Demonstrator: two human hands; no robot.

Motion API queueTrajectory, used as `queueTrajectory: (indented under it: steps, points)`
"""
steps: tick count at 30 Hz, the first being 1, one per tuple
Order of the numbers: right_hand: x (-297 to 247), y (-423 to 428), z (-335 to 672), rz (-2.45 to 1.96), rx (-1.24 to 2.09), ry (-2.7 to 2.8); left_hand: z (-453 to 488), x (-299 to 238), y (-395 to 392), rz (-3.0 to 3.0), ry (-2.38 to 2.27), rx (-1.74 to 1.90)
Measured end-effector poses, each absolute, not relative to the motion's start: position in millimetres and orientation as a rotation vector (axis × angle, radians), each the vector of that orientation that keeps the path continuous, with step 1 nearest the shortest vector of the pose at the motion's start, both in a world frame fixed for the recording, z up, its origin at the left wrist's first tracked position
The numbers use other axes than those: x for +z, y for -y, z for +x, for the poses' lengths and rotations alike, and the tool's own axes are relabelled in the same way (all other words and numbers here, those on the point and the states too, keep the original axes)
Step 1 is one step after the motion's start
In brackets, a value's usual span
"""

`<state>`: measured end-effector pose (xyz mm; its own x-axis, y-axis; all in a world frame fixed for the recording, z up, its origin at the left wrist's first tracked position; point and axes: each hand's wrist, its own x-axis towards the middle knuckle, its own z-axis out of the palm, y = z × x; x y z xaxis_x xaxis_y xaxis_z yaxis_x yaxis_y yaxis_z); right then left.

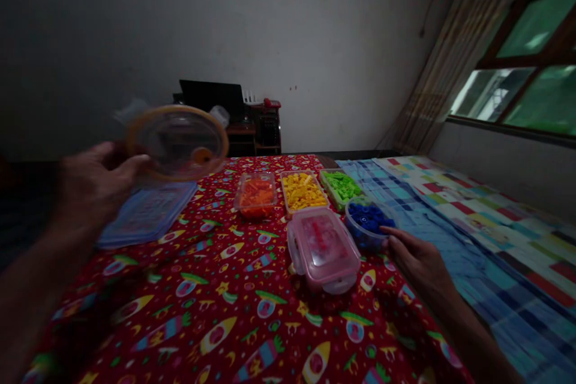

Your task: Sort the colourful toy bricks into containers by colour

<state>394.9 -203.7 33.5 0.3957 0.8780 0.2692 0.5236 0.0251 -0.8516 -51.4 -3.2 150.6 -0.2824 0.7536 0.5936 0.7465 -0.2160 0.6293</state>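
Observation:
My left hand [92,189] is raised at the left and grips a round clear lid with an orange rim [177,143]; both are blurred by motion. My right hand [416,258] rests on the red rocket-print cloth [234,312], its fingers against the side of a round clear tub of blue bricks [369,223]. Just left of that tub stands a pink-lidded box with red pieces inside [323,247], its lid on.
Open boxes of orange [256,194], yellow [303,191] and green bricks [342,186] stand in a row behind. Flat blue lids [146,215] lie at the left. A checked cloth [472,240] covers the right side. A dark cabinet [252,123] stands at the wall.

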Motion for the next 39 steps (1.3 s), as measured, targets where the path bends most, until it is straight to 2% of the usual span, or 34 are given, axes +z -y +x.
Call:
queueTrajectory:
  steps: [2, 5, 7, 11, 18, 27, 32, 39]
  points:
    - [49, 196, 382, -1.571, 0.387, 1.253, -5, 150, 17, 1.738, -1.521, 1.489]
    - [67, 184, 370, -1.427, 0.388, 1.237, 69, 131, 34, 1.538, -1.005, 1.191]
    - [73, 180, 371, -1.373, 0.404, 1.195, 116, 114, 44, 1.518, -0.827, 0.965]
    - [74, 178, 398, -1.441, 0.319, 1.056, 189, 85, 51, 1.416, -0.629, 0.798]
    - [58, 160, 466, -1.623, 0.331, 1.043, 264, 64, 23, 1.941, -0.875, 0.541]
    - [28, 144, 486, -1.742, 0.461, 1.113, 282, 48, -1, 2.239, -0.991, 0.407]
    - [28, 142, 489, -1.850, 0.384, 1.173, 289, 51, -5, 2.276, -1.035, 0.432]
    - [31, 150, 477, -1.790, 0.501, 1.185, 289, 53, -1, 2.119, -0.943, 0.339]
